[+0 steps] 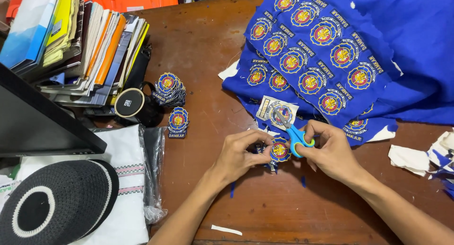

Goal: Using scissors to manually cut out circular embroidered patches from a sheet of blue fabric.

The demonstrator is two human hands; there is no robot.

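My left hand (239, 153) pinches a round embroidered patch (280, 150), blue with a red and yellow emblem, just above the wooden table (208, 60). My right hand (331, 148) grips blue-handled scissors (289, 126), their blades pointing up and left over a cut patch on white backing (278, 110). A large blue cloth (331, 51) with several rows of the same emblems lies at the upper right, right behind both hands.
Two piles of cut patches (171, 91) sit left of centre. Stacked books and folders (80, 41), a dark monitor edge (42, 122), a black and white cap (56, 202) on folded white cloth (125, 179) fill the left. Fabric scraps (425, 157) lie at the right.
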